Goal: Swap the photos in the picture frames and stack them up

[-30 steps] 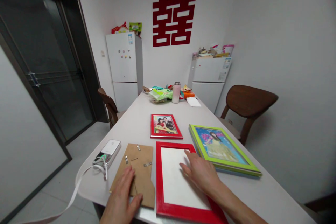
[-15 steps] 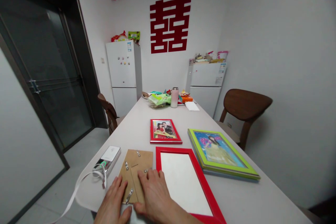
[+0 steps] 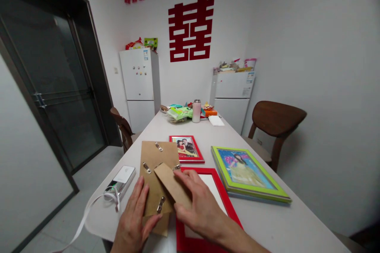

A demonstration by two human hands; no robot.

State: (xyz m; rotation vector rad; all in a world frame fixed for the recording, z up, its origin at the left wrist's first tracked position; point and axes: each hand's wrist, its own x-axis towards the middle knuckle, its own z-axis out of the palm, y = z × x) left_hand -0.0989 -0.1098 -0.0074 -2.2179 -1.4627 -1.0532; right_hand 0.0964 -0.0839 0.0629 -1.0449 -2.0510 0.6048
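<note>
My left hand (image 3: pixel 132 219) grips the lower left of a brown frame backing board (image 3: pixel 154 166) and holds it tilted up off the white table (image 3: pixel 267 221). Its metal clips face me. My right hand (image 3: pixel 198 205) pinches the board's fold-out stand flap (image 3: pixel 172 185), which is swung away from the board. Under my right hand lies an empty red picture frame (image 3: pixel 221 195), flat on the table.
A small red-framed photo (image 3: pixel 186 148) and a green-framed picture (image 3: pixel 246 172) lie further along the table. A white power bank (image 3: pixel 121 180) with a white strap sits at the left edge. Bottle and snack bags stand at the far end. Wooden chairs flank the table.
The backing board has been lifted from flat on the table to tilted up. My right hand moved from the red frame onto the board and swung its stand flap out.
</note>
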